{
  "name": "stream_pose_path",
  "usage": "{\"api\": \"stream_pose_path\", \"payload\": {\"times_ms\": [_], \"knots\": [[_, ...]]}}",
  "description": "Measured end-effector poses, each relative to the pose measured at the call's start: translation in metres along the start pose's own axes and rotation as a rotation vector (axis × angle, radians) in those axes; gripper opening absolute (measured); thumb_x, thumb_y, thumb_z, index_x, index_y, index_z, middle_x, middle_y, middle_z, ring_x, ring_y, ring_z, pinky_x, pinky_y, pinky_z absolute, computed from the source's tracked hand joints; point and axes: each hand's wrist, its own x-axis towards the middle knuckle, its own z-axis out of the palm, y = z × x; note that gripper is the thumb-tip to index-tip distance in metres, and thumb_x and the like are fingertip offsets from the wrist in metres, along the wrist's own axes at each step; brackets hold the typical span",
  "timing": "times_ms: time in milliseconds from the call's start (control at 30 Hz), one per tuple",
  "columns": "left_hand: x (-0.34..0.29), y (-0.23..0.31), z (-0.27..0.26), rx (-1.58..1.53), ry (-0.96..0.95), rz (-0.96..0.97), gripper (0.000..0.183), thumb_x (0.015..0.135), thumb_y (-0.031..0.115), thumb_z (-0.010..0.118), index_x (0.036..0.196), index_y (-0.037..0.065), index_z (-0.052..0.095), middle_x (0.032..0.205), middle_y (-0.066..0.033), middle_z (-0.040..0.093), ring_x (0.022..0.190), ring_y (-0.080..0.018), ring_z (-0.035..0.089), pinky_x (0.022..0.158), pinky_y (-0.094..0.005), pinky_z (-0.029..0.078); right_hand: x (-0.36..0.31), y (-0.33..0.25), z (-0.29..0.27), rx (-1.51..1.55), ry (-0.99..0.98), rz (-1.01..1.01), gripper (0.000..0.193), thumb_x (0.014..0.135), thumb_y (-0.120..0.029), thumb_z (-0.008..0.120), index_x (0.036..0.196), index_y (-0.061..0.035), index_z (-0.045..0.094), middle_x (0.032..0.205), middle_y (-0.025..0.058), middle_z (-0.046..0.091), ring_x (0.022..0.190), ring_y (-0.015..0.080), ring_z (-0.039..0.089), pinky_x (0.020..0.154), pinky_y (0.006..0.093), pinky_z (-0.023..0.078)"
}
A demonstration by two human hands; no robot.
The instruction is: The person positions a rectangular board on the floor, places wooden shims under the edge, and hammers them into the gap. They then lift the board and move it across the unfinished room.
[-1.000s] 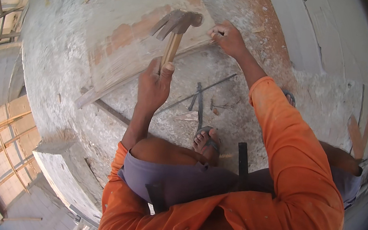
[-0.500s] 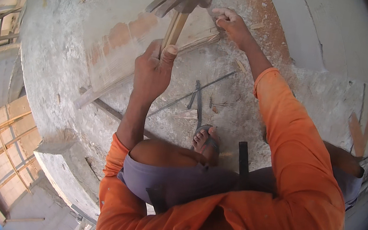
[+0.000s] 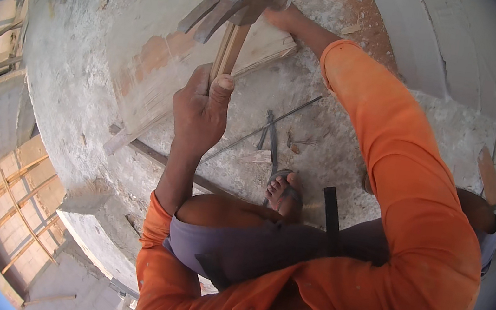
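Observation:
My left hand is wrapped round the wooden handle of a claw hammer. The hammer is held up, its dark metal head at the top and the claw toward the left. Beyond the head, my right hand reaches down by the far right corner of a pale wooden board. The hammer head hides its fingers, so what they touch cannot be made out. The board lies on a rough concrete surface, with reddish-brown patches on its face.
A thin metal rod and a dark strip lie near my sandalled foot. A long dark bar runs beside my knee. Pale sheets cover the far right. At left the concrete edge drops toward wooden poles below.
My right hand has moved forward and left, from beside the hammer head to behind it. My left hand still holds the hammer, which has shifted slightly left.

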Motion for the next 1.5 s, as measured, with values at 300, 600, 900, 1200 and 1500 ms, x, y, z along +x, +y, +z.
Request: {"api": "stream_pose_path", "payload": {"times_ms": [300,600,900,1200,1500], "knots": [[0.007,-0.015,0.008,0.03,0.068,0.27,0.045,0.094,0.043,0.047,0.101,-0.001,0.051,0.061,-0.0049,0.052,0.048,-0.012,0.047,0.044,-0.0255,0.037,-0.013,0.007,-0.008,-0.073,0.026,-0.208,0.049,0.09,-0.039,0.048,0.101,0.0084,0.059,0.098,0.0282,0.061,0.096,0.0394,0.059,0.084,0.0431,0.045],[0.007,0.001,0.002,0.21,0.055,0.179,0.043,0.095,0.042,0.045,0.094,-0.001,0.053,0.062,-0.0068,0.054,0.049,-0.0156,0.054,0.044,-0.0298,0.041,-0.01,-0.022,-0.005,-0.137,0.016,-0.006,0.046,0.089,-0.038,0.049,0.097,0.0056,0.061,0.092,0.0292,0.061,0.088,0.0402,0.061,0.08,0.0445,0.047],[-0.006,-0.066,0.028,0.812,-0.19,0.064,0.032,0.093,0.034,0.051,0.091,0.002,0.05,0.058,-0.0073,0.054,0.048,-0.0203,0.054,0.045,-0.0302,0.043,-0.009,-0.049,-0.008,-0.265,0.014,0.026,0.044,0.091,-0.035,0.045,0.103,0.0056,0.059,0.093,0.0305,0.06,0.09,0.0412,0.06,0.081,0.0448,0.046],[0.014,0.005,0.009,-0.46,0.207,0.646,0.037,0.094,0.038,0.049,0.099,0.001,0.048,0.076,-0.0113,0.054,0.048,-0.0157,0.051,0.042,-0.0256,0.044,-0.011,-0.041,-0.008,-0.215,0.026,0.191,0.052,0.09,-0.041,0.045,0.098,0.0093,0.059,0.096,0.0308,0.06,0.094,0.0411,0.059,0.083,0.0449,0.045],[0.012,-0.025,0.022,0.256,-0.082,-0.008,0.039,0.092,0.039,0.052,0.094,0.0,0.053,0.059,-0.0176,0.054,0.053,-0.0359,0.056,0.05,-0.0387,0.044,-0.004,0.005,-0.009,0.003,-0.047,-0.37,0.05,0.089,-0.041,0.047,0.101,0.0053,0.06,0.099,0.0287,0.061,0.096,0.0395,0.059,0.083,0.0446,0.047]]}}
